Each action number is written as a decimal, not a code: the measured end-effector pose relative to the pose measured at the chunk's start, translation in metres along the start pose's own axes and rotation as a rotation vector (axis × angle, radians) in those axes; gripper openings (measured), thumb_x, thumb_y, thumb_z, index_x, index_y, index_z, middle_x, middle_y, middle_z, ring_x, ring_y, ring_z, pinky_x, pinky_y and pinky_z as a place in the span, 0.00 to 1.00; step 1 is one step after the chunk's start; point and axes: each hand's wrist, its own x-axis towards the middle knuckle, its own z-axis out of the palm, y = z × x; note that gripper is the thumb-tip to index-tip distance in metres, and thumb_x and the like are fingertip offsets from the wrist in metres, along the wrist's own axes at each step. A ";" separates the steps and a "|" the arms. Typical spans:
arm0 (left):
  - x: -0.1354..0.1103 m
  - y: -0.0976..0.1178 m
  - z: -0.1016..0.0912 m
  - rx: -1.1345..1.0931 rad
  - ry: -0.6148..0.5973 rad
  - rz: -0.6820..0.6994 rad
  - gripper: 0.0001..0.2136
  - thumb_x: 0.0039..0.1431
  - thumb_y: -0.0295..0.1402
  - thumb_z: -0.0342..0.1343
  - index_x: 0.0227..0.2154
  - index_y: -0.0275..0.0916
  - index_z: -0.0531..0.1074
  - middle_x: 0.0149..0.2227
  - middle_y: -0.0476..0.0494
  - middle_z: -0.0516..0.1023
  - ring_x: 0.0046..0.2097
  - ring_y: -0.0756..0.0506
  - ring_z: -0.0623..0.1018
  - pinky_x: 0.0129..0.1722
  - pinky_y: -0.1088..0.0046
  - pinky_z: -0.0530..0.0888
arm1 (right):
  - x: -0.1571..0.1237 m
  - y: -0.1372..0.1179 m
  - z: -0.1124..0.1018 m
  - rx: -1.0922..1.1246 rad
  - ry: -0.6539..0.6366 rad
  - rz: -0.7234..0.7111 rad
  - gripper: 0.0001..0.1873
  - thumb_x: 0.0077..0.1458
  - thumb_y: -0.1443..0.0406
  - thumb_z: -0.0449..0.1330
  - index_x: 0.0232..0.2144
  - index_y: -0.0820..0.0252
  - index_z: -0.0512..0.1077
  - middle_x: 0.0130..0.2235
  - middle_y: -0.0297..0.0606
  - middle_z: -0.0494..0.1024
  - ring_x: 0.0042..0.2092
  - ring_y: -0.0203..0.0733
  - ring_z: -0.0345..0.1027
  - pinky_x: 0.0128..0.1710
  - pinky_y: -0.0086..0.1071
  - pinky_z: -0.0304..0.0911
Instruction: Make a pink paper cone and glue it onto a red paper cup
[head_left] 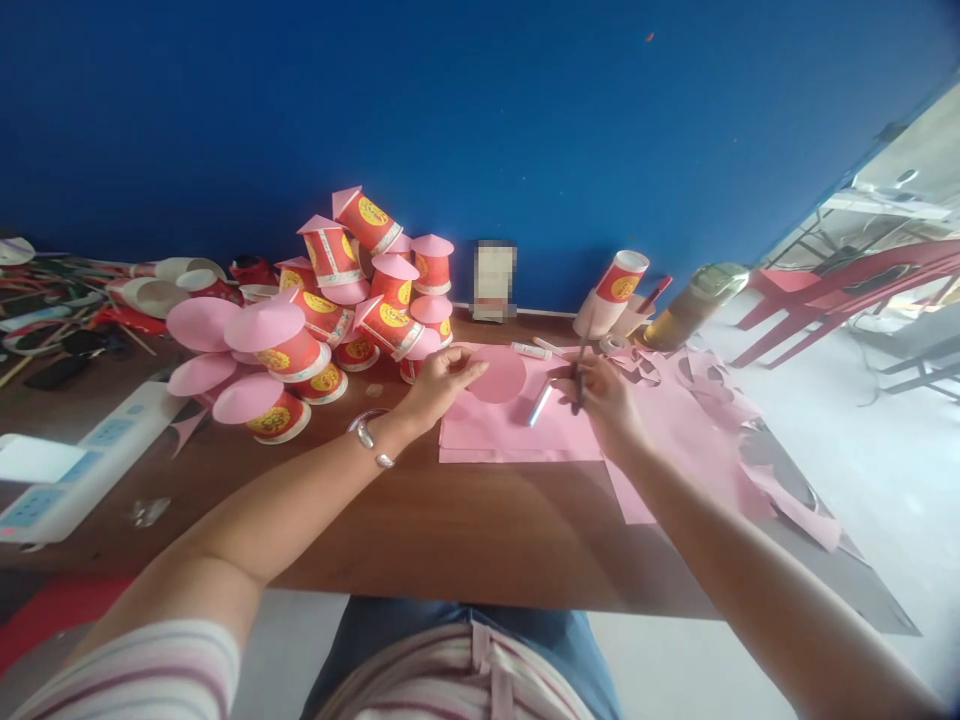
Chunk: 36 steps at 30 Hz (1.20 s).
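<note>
Pinched between the fingers of my left hand [444,382] is a pink paper disc [498,374], held by its left edge above a stack of pink paper sheets [517,435]. My right hand [606,396] grips dark-handled scissors [578,385], their blades pointing up and away from me, to the right of the disc. Between the two hands a white and light-blue pen [541,402] lies on the sheets. Another white marker [531,351] rests just behind the disc.
Red paper cups with pink cone tops [322,310] are piled at the left. Pink scraps [705,385] lie at the right, near a gold bottle [694,305] and a tall cup stack [611,290]. A power strip [90,465] occupies the left edge; a blue wall [480,130] stands behind.
</note>
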 end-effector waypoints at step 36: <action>0.001 -0.010 0.001 -0.286 0.006 -0.315 0.17 0.47 0.44 0.71 0.30 0.36 0.75 0.29 0.49 0.77 0.29 0.51 0.74 0.28 0.75 0.68 | -0.021 0.039 0.033 0.052 -0.076 -0.050 0.21 0.57 0.55 0.68 0.50 0.52 0.70 0.40 0.37 0.80 0.37 0.41 0.74 0.34 0.35 0.71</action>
